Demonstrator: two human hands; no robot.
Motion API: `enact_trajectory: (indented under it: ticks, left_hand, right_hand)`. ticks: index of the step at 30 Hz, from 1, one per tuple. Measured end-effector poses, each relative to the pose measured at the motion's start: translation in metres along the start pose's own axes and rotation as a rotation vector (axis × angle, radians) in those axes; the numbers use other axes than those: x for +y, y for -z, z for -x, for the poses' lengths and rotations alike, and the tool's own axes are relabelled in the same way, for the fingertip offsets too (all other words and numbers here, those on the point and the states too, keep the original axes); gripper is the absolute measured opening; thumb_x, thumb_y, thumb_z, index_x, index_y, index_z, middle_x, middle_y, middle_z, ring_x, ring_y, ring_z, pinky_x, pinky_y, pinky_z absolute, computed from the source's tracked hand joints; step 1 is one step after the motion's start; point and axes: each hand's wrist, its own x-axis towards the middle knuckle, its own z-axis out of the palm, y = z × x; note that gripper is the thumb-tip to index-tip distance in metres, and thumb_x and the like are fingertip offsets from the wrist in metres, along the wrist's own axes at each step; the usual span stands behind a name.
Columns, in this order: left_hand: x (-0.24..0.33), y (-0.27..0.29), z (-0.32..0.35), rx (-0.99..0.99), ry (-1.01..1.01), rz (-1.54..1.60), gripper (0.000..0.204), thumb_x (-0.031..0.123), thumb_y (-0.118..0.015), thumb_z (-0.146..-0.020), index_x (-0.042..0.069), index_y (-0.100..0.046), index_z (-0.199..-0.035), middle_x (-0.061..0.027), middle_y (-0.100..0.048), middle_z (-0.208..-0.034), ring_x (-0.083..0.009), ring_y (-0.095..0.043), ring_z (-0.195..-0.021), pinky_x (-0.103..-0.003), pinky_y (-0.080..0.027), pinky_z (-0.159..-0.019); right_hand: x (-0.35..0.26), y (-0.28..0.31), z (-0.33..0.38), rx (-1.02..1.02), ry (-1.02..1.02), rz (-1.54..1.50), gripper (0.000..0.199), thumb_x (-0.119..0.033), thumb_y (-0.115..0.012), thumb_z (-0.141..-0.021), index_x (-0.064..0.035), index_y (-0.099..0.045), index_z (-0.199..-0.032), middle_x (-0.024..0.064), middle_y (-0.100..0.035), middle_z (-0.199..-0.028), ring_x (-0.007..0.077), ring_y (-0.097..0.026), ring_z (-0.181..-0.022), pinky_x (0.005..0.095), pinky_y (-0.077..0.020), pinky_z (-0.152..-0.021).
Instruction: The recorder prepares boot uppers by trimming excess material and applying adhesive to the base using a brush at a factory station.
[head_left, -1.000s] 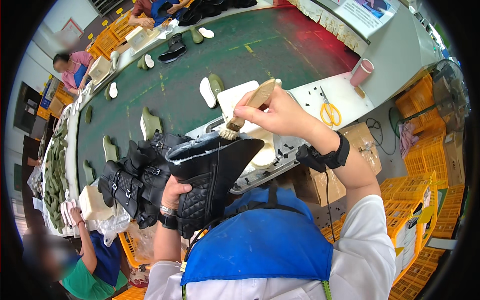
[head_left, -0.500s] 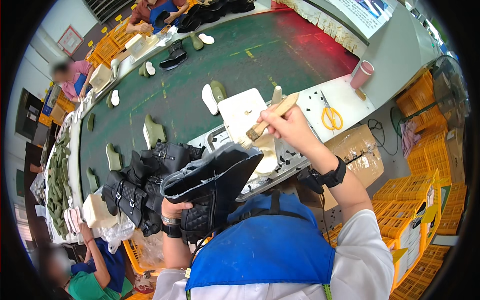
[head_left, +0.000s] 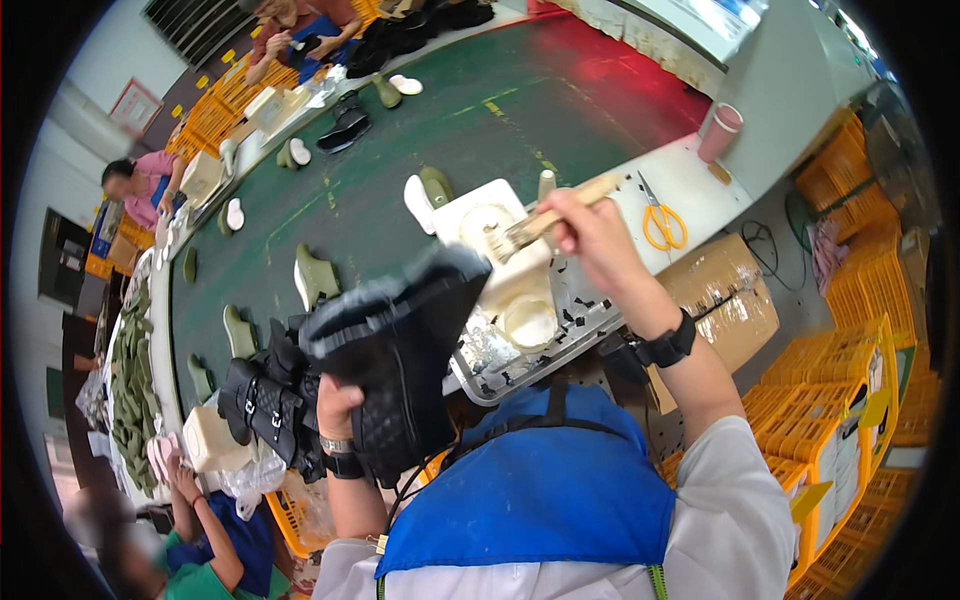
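Note:
In my left hand (head_left: 338, 405) is a black quilted boot upper (head_left: 405, 365), gripped from its left side with the wide grey-edged opening facing up and away. It is blurred by motion. My right hand (head_left: 585, 230) is closed around the wooden handle of a flat brush (head_left: 530, 230). Its pale bristles are over a white container (head_left: 510, 195) with a round, whitish opening; I cannot tell whether they touch. Below that, a white round tub (head_left: 528, 325) stands in a metal tray (head_left: 490, 393) strewn with small black scraps.
Black boot uppers (head_left: 268, 395) are piled left of my hand. Olive rubber boot bottoms (head_left: 318, 275) stand on the green conveyor belt (head_left: 400, 150). Orange-handled scissors (head_left: 663, 228) and a pink cup (head_left: 720, 133) rest at right. Yellow crates (head_left: 790, 430) stack beside me; several co-workers sit across and left.
The brush has moved from the boot upper's edge to above the white container's opening. My left hand has drawn the boot upper slightly left and lower.

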Motion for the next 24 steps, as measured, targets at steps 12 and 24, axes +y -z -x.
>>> enact_trajectory:
  ticks: [12, 24]
  left_hand:
    - [0.061, 0.013, -0.121, 0.227, -0.052, 0.229, 0.038, 0.012, -0.046, -0.083, -0.005, -0.041, -0.117, -0.0184, -0.053, -0.112, -0.0305, -0.055, -0.101, -0.042, -0.044, -0.089]
    - [-0.004, 0.104, -0.307, 0.580, -0.091, -1.369, 0.055, 0.020, -0.070, -0.061, 0.000, -0.052, -0.110, -0.0168, -0.055, -0.099, -0.0320, -0.055, -0.091, -0.037, -0.045, -0.080]
  right_hand:
    - [0.006, 0.070, 0.035, 0.274, 0.037, -0.214, 0.020, -0.019, -0.053, -0.087, 0.0000, -0.058, -0.083, -0.0017, -0.047, -0.057, 0.0040, -0.037, -0.045, 0.0177, -0.0274, -0.041]
    - [0.008, 0.090, 0.066, 0.525, 0.050, -0.091, 0.020, -0.019, -0.052, -0.088, -0.0004, -0.056, -0.083, 0.0006, -0.049, -0.058, 0.0056, -0.039, -0.047, 0.0176, -0.0297, -0.042]
